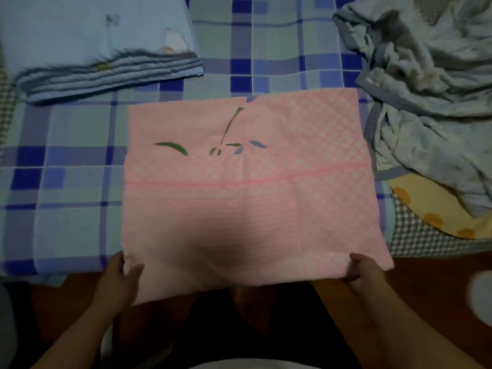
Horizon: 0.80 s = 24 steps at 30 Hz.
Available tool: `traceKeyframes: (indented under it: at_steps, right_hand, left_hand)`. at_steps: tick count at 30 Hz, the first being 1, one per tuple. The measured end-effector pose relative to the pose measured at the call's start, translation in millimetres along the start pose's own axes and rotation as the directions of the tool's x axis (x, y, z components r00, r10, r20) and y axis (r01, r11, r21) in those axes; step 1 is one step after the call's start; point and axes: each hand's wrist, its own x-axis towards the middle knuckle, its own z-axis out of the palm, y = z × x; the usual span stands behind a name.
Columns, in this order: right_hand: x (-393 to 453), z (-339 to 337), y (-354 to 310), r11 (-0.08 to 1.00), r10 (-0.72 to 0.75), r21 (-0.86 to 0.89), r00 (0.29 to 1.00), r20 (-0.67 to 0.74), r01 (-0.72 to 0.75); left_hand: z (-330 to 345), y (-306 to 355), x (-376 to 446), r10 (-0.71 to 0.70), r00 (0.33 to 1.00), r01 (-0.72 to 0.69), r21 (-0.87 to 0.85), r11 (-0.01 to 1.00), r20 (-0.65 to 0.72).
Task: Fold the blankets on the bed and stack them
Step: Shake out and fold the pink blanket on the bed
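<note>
A pink blanket (247, 187) with green leaf and blue petal prints lies flat as a folded rectangle in the middle of the bed, its near edge hanging over the bedside. My left hand (121, 275) pinches its near left corner. My right hand (366, 271) grips its near right corner. A folded light blue blanket (87, 41) lies at the far left of the bed. A crumpled pale blue blanket (431, 97) is heaped at the right.
The bed carries a blue, green and white plaid sheet (66, 166). A yellow cloth with orange dots (436, 211) peeks out under the crumpled heap. Dark reddish floor (426, 288) runs along the near bedside.
</note>
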Motion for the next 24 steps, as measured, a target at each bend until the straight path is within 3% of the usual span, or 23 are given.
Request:
traceKeyframes:
  at_steps: [1,2,3,4,5,6,7,8,9,11,13,14,15,17,19,21,24]
  right_hand:
    - [-10,2,-5,0.98,-0.061,-0.197,0.994,-0.094,0.042]
    - [-28,8,-11,0.89,-0.186,-0.451,0.954,-0.236,0.061]
    - [-51,19,-17,0.763,-0.394,-0.633,0.87,-0.296,0.13]
    - [-72,34,-21,0.611,-0.622,-0.732,0.755,-0.21,0.3]
    - [-86,56,-23,0.388,-0.796,-0.764,0.605,0.003,0.515]
    - [-92,81,-19,0.106,-0.846,-0.742,0.452,0.282,0.662]
    - [-95,107,-15,-0.131,-0.788,-0.663,0.328,0.521,0.737]
    - [-95,137,-10,-0.28,-0.691,-0.557,0.238,0.683,0.782]
    - [-100,169,-7,-0.354,-0.596,-0.449,0.172,0.784,0.82]
    - [-129,233,-7,-0.454,-0.485,-0.253,0.001,0.874,0.854]
    - [-152,293,-9,-0.6,-0.405,-0.1,-0.193,0.894,0.794]
    - [-161,320,-13,-0.648,-0.362,-0.088,-0.204,0.91,0.756]
    - [-171,342,-18,-0.661,-0.326,-0.124,-0.134,0.936,0.74]
    - [-182,376,-25,-0.615,-0.287,-0.246,0.078,0.955,0.749]
    - [-182,390,-26,-0.618,-0.253,-0.309,0.189,0.949,0.722]
    - [-180,387,-27,-0.617,-0.255,-0.307,0.185,0.949,0.724]
    - [-177,375,-29,-0.58,-0.359,-0.309,0.104,0.927,0.754]
  left_hand:
    - [4,-2,-3,-0.006,1.0,0.007,-0.06,0.998,0.013]
    - [7,-5,-6,-0.018,1.0,0.021,-0.13,0.991,0.02]
    - [11,-8,-10,-0.025,1.0,0.026,-0.167,0.986,0.01]
    - [13,-8,-18,-0.024,1.0,0.021,-0.197,0.98,-0.013]
    - [14,-9,-28,-0.026,0.998,0.015,-0.222,0.975,-0.048]
    - [15,-9,-37,-0.022,0.996,0.0,-0.248,0.969,-0.089]
    - [16,-7,-44,-0.026,0.992,-0.007,-0.261,0.965,-0.122]
    - [17,-9,-47,-0.037,0.99,-0.002,-0.276,0.961,-0.136]
    - [18,-10,-49,-0.044,0.991,0.003,-0.303,0.953,-0.13]
    - [18,-18,-46,-0.027,0.991,-0.017,-0.319,0.948,-0.133]
    - [18,-27,-46,0.071,0.989,-0.097,-0.202,0.975,-0.13]
    - [19,-30,-50,0.16,0.98,-0.176,-0.146,0.973,-0.115]
    - [19,-27,-55,0.24,0.965,-0.248,-0.079,0.965,-0.104]
    - [21,-22,-66,0.346,0.935,-0.346,0.02,0.938,-0.082]
    - [26,-27,-71,0.382,0.924,-0.382,-0.012,0.924,-0.023]
    - [26,-38,-74,0.434,0.901,-0.434,-0.039,0.9,-0.009]
    - [26,-51,-77,0.48,0.877,-0.478,-0.055,0.877,0.029]
